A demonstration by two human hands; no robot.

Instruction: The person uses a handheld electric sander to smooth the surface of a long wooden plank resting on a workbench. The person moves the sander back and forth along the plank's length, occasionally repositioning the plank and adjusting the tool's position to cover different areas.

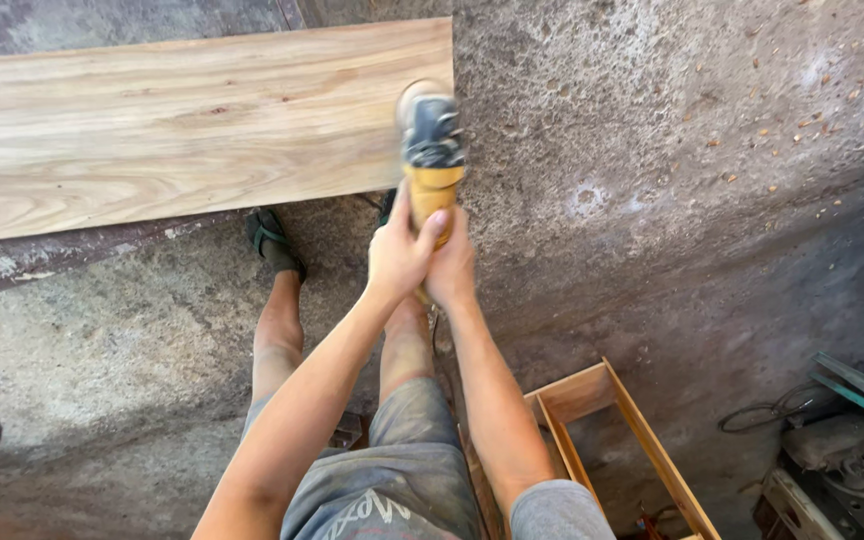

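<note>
Grey shorts (392, 490) fill the bottom of the view, closest to the lens, and from there both bare forearms stretch forward and meet on one tool. Left hand (399, 255) is wrapped round the yellow handle of the angle grinder (430, 150), thumb up along its side; right hand (451, 265) is clasped just beside it on the same handle, the two hands pressed together, fingers closed tight. Grinder's dark head is blurred, so the disc itself can't be made out, but it sits right at the near right corner of the long wooden plank (182, 125), over the plank's lower edge. That plank lies flat and runs off the left side of the view, pale grain with darker streaks, its right end cut square. Underneath everything is rough concrete floor (672, 180), dusty, sprinkled with small chips toward the upper right. Below the plank's edge, one foot in a green sandal (272, 240) is planted on the floor, bare legs under the arms. Off to the right of the right forearm lies an open wooden frame (617, 440), and further right a cluttered heap with teal metal pieces (857, 385) and a loop of cable (762, 412).
</note>
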